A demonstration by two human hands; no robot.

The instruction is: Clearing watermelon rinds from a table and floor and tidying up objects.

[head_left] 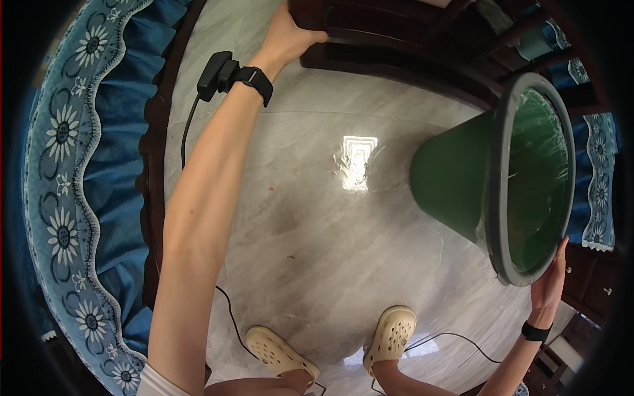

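Observation:
My left hand (292, 37) is at the top of the view, thumb spread against the end of a dark wooden piece of furniture (376, 42). Its fingers are partly hidden behind the wood. At the right, my right hand (549, 284) holds the grey rim of a green plastic bin (453, 173). The bin's narrow base points to the left of the view and its mouth to the right. Clear plastic film, apparently a liner, lines the inside and shows under the rim. Whether the base touches the floor, I cannot tell.
Blue floral fabric with a ruffle (63, 188) covers furniture along the left. A black device with a cable (215, 76) appears beside my left wrist. Thin black cables (455, 334) run across the glossy marble-look floor (307, 218) near my beige clogs (394, 331). Drawers (587, 277) stand far right.

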